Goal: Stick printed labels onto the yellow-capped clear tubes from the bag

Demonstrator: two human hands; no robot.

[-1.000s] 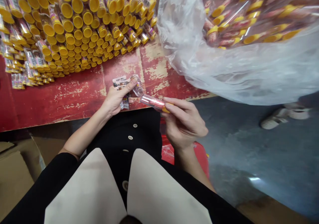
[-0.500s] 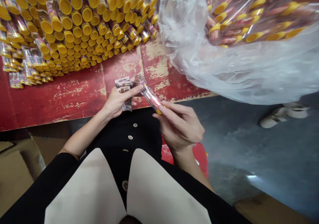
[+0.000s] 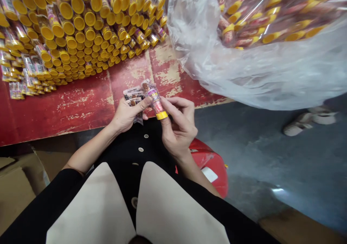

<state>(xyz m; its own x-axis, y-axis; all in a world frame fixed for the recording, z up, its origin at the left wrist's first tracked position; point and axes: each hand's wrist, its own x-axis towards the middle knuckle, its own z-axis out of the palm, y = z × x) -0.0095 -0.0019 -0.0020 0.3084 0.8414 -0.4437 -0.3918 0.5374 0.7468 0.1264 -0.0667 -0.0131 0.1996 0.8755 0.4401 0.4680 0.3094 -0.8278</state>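
Observation:
My left hand [image 3: 126,115] is closed around several small printed packets [image 3: 133,94], and its thumb presses near the side of a clear tube [image 3: 155,98]. That tube has a yellow cap at its lower end, reddish contents and a purple label. My right hand [image 3: 179,123] pinches the tube from the right, near the cap, with the fingertips. A brownish wrapped piece shows at the tube's upper end; whether it is inside the tube I cannot tell. Both hands are over the front edge of the red table [image 3: 89,108].
A large stack of yellow-capped tubes [image 3: 81,38] fills the table's back left. At the upper right lies a clear plastic bag [image 3: 244,70] holding more tubes. A red stool [image 3: 217,164], cardboard [image 3: 16,193] and a person's shoe [image 3: 296,124] are below.
The right hand has moved left and up along the tube, nearer my left hand. The tube now stands steeper, with its label and whole yellow cap showing. The view has shifted slightly.

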